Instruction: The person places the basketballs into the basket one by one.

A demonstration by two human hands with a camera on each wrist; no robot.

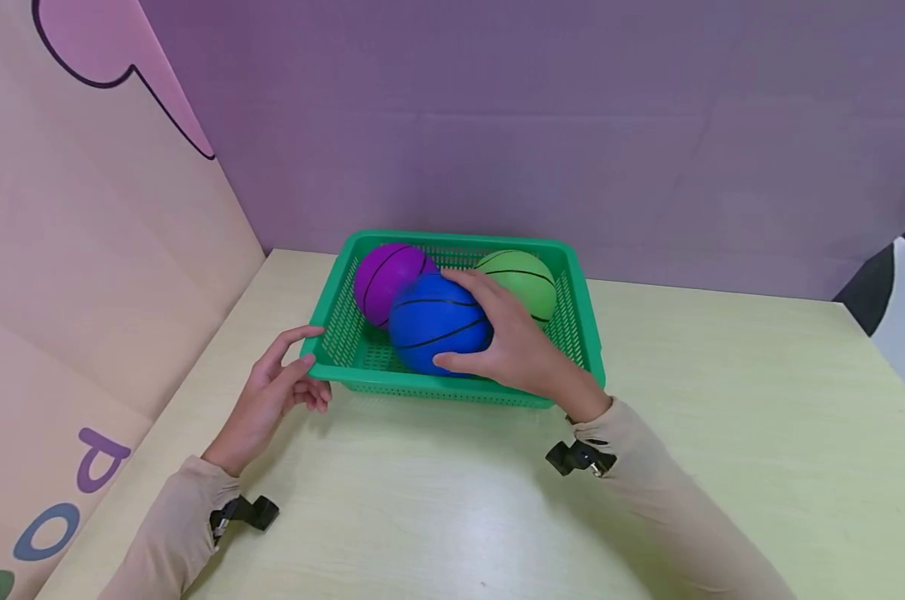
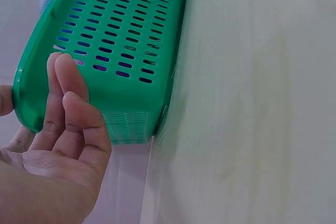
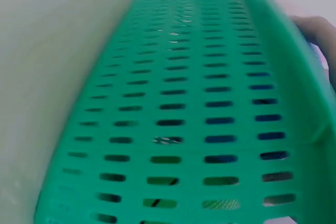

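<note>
A green plastic basket [image 1: 452, 387] with slotted walls stands on the table, holding three small basketballs. The purple ball [image 1: 381, 279] lies at its back left and the light green ball [image 1: 523, 283] at its back right. My right hand [image 1: 508, 337] grips the blue ball [image 1: 437, 321] from the right, thumb in front and fingers over the top. The blue ball is at the basket's front middle; its underside is hidden. My left hand [image 1: 276, 387] holds the rim at the basket's front left corner, and its other fingers curl below the rim [image 2: 68, 124].
The pale wooden table [image 1: 422, 500] extends in front of the basket and to its right. A purple backdrop [image 1: 535, 125] rises close behind the basket. On the left stands a light panel [image 1: 85, 250] with printed letters.
</note>
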